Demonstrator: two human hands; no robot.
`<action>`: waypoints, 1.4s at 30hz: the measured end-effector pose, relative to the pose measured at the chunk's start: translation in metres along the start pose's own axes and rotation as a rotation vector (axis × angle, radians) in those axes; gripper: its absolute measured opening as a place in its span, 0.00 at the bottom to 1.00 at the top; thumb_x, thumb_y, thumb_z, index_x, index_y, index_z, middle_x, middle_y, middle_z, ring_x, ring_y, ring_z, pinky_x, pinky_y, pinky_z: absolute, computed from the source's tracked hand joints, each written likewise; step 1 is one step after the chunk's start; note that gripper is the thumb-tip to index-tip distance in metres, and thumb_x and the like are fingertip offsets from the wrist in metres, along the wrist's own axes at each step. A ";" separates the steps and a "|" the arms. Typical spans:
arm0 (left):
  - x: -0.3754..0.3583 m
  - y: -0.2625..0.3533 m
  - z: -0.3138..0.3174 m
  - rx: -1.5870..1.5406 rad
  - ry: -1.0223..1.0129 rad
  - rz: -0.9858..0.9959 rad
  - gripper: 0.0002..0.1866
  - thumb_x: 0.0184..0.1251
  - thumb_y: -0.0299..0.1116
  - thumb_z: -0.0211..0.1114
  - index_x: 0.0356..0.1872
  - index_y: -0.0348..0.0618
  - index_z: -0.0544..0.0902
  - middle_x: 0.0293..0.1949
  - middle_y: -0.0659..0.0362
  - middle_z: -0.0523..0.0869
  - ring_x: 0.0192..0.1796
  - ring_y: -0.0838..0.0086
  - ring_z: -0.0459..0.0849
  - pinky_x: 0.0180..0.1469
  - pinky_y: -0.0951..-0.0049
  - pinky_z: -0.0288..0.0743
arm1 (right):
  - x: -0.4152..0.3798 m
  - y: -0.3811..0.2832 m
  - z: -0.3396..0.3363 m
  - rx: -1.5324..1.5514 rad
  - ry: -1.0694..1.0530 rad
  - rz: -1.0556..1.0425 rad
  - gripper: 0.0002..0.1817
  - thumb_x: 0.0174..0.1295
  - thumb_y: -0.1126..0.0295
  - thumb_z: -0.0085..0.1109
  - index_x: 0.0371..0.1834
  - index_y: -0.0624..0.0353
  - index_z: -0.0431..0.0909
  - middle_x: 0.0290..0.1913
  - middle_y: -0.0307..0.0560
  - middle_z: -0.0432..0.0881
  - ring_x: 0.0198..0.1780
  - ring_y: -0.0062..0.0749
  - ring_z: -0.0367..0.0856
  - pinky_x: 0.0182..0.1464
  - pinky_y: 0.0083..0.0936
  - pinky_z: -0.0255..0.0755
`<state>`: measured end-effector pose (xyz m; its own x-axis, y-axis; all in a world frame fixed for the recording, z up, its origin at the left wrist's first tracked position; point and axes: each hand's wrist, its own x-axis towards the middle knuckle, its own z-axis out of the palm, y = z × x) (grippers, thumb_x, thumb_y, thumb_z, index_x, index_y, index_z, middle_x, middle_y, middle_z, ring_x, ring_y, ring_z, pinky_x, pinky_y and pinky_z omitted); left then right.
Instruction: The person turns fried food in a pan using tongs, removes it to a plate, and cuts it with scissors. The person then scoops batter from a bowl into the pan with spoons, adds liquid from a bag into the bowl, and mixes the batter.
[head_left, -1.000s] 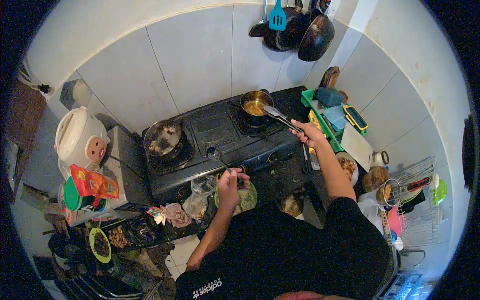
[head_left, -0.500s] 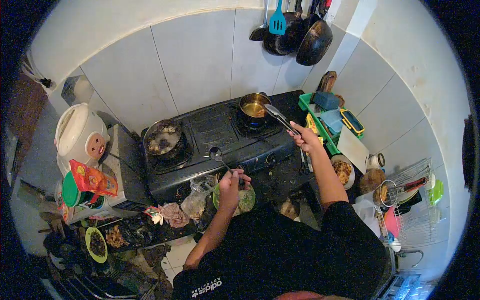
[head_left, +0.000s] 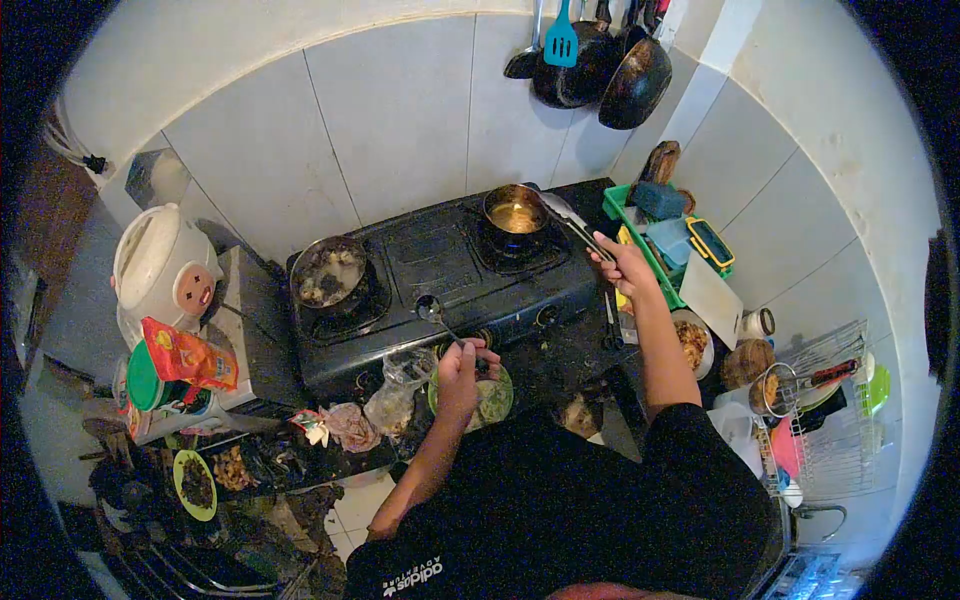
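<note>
My right hand [head_left: 626, 268] is closed around metal tongs [head_left: 572, 220], whose tips are at the right rim of a small pot [head_left: 515, 212] of yellowish liquid on the right burner. My left hand [head_left: 461, 374] grips the handle of a metal spoon [head_left: 429, 308], its bowl over the front middle of the black stove [head_left: 430, 270]. Below that hand, a green bowl [head_left: 494, 398] is partly covered by my hand and arm. On the left burner, a pan [head_left: 330, 272] contains pale and dark pieces in liquid.
A green basket [head_left: 613, 205] of containers stands right of the stove. Near it are a bowl of browned food [head_left: 692, 340] and a wire dish rack [head_left: 830, 430]. A rice cooker [head_left: 165, 270] stands left. A plastic bag [head_left: 395, 400] lies in front of the stove; pans [head_left: 637, 85] hang above.
The tongs' tips have shifted slightly up and away from the pot's middle toward its right rim. The left hand and spoon stay nearly in place; the view has shifted slightly.
</note>
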<state>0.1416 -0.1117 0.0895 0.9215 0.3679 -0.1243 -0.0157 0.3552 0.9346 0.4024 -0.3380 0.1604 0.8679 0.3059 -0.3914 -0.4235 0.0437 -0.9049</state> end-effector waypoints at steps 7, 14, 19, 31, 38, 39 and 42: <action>0.001 -0.001 0.000 0.032 0.003 0.015 0.16 0.78 0.41 0.47 0.47 0.37 0.73 0.34 0.54 0.84 0.32 0.73 0.82 0.36 0.72 0.80 | -0.024 -0.010 -0.026 -0.016 0.051 -0.146 0.17 0.60 0.55 0.67 0.33 0.60 0.79 0.26 0.40 0.81 0.14 0.12 0.61 0.14 0.11 0.50; 0.005 -0.005 0.005 0.051 -0.057 0.052 0.17 0.78 0.43 0.48 0.47 0.37 0.74 0.34 0.52 0.84 0.33 0.72 0.82 0.35 0.72 0.81 | -0.057 -0.013 -0.063 -0.081 0.227 -0.210 0.17 0.61 0.56 0.66 0.28 0.60 0.80 0.17 0.33 0.73 0.13 0.12 0.57 0.15 0.15 0.47; 0.009 -0.009 0.003 0.033 -0.030 -0.020 0.17 0.78 0.42 0.48 0.47 0.37 0.74 0.35 0.52 0.84 0.34 0.72 0.82 0.35 0.71 0.81 | -0.114 -0.009 -0.103 -0.212 0.475 -0.273 0.21 0.64 0.53 0.62 0.25 0.61 0.80 0.16 0.31 0.69 0.14 0.12 0.58 0.17 0.14 0.46; 0.013 -0.011 0.010 0.002 -0.102 -0.078 0.16 0.77 0.42 0.50 0.47 0.37 0.74 0.33 0.55 0.83 0.31 0.74 0.80 0.33 0.73 0.79 | -0.177 0.101 -0.232 -1.676 1.004 -0.367 0.25 0.61 0.50 0.61 0.33 0.68 0.76 0.31 0.63 0.81 0.36 0.57 0.81 0.38 0.47 0.74; 0.010 -0.008 0.023 0.066 -0.127 -0.096 0.17 0.78 0.43 0.50 0.46 0.36 0.74 0.33 0.55 0.84 0.32 0.74 0.81 0.33 0.73 0.79 | -0.182 0.133 -0.249 -1.582 1.028 -0.299 0.25 0.60 0.48 0.60 0.37 0.66 0.77 0.33 0.61 0.81 0.36 0.59 0.79 0.39 0.45 0.74; 0.011 -0.007 0.020 0.063 -0.149 -0.087 0.17 0.78 0.43 0.50 0.46 0.37 0.74 0.33 0.55 0.84 0.32 0.74 0.81 0.34 0.73 0.79 | -0.185 0.136 -0.245 -1.487 1.096 -0.384 0.25 0.61 0.49 0.60 0.36 0.67 0.78 0.31 0.61 0.81 0.34 0.54 0.80 0.38 0.43 0.73; 0.008 -0.007 0.013 0.031 -0.147 -0.044 0.16 0.78 0.42 0.50 0.46 0.37 0.75 0.33 0.55 0.84 0.33 0.74 0.82 0.34 0.73 0.79 | -0.187 0.131 -0.207 -1.151 1.117 -0.434 0.25 0.63 0.52 0.61 0.34 0.70 0.80 0.28 0.58 0.81 0.30 0.41 0.81 0.36 0.36 0.72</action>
<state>0.1544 -0.1225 0.0860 0.9680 0.2219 -0.1176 0.0361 0.3407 0.9395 0.2382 -0.5864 0.0807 0.8232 -0.3506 0.4466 -0.1568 -0.8964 -0.4147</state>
